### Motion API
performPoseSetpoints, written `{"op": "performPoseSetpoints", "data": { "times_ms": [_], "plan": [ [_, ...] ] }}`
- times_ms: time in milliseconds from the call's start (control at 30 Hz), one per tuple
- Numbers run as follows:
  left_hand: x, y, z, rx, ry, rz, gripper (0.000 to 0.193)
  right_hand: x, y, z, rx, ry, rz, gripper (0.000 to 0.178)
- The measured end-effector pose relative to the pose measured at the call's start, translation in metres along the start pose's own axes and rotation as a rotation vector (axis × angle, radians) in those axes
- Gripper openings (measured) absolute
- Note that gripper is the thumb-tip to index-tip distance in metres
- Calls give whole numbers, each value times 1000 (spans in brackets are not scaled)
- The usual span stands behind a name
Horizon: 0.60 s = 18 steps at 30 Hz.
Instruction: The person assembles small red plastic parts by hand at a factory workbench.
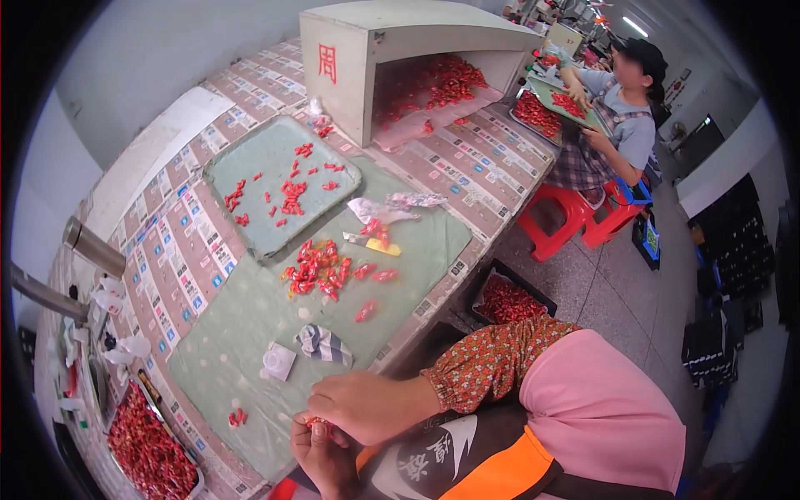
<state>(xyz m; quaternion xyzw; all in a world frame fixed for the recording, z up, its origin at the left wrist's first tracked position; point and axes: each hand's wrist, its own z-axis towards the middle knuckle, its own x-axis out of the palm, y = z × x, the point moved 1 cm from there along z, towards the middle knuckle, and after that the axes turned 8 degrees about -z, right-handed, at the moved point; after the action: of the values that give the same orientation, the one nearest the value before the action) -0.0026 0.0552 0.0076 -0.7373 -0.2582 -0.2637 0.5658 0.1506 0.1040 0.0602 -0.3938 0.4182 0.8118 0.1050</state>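
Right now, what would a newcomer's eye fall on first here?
Probably the bright red pile on the green cloth, left of centre, with more red pieces scattered on the tray beyond. Next, the left hand and right hand, meeting at a small red piece, lower centre. Then the pink clothing, lower right.

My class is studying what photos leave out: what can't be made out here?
Head view: most of the red piece, covered by the left hand and right hand.
Head view: inner left of the white box, hidden by its side wall.
Head view: end of the filled tray, cut off by the lower edge.
Head view: distant clutter, too small.
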Motion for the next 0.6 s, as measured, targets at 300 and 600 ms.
{"op": "performPoseSetpoints", "data": {
  "times_ms": [300, 600],
  "plan": [
    [-2, 1, 2, 10, -6, -18, 19, 2, -1, 2, -1, -1, 5, 26],
    [-8, 2, 3, 12, 21, -12, 19, 5, 0, 2, 0, 11, -7, 28]
  ]
}}
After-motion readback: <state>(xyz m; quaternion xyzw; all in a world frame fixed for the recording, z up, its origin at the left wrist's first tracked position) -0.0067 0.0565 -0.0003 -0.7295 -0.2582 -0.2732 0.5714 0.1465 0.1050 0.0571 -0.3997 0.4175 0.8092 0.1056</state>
